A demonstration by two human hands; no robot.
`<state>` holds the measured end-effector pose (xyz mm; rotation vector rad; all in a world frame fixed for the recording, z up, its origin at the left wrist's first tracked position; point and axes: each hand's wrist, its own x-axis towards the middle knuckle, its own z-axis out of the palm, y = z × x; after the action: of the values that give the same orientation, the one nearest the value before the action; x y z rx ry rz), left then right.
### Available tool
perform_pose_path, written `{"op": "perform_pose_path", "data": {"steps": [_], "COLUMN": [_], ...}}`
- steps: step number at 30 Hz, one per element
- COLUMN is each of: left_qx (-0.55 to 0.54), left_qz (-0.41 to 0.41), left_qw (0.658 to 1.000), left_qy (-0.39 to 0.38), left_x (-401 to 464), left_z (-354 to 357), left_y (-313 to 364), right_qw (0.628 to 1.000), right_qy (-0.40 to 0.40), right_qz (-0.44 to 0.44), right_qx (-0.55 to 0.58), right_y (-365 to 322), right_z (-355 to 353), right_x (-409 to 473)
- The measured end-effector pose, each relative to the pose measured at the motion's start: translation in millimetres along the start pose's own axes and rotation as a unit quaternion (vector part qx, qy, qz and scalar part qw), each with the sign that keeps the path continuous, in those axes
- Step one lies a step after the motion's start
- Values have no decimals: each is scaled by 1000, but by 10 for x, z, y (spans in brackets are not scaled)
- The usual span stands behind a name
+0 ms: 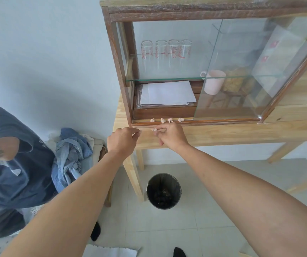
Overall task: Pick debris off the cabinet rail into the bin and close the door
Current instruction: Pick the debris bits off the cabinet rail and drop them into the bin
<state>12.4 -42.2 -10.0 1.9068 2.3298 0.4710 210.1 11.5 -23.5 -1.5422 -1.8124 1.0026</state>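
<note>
Along the cabinet rail (pixel 213 121), near its left end, four pale crumpled scraps (pixel 169 120) sit in a row, light and soft by the look, best nipped with fingertips. Just below, the right hand (pixel 171 135) pinches a fifth scrap (pixel 154 129); the left hand (pixel 122 139) pinches shut, contents unclear. Under the table waits the bin (pixel 164 191); the glass door (pixel 256 69) stands open.

Single head-worn wide-angle view, facing forward and down at close range: cabinet (pixel 204 71) on the counter (pixel 223 132) in the upper right of the frame, bin (pixel 164 191) on the floor at lower centre.
</note>
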Motion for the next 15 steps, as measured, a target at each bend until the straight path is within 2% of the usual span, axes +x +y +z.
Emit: {"op": "perform_pose_path", "data": {"steps": [15], "left_qx": [-18], "left_qz": [23], "left_qw": [997], "left_qy": [-65], "left_x": [-724], "left_z": [411], "left_y": [39], "right_qw": [997], "right_qy": [-23], "right_qz": [67], "right_qx": [-28], "right_y": [816], "right_z": [-112], "right_x": [-736]}}
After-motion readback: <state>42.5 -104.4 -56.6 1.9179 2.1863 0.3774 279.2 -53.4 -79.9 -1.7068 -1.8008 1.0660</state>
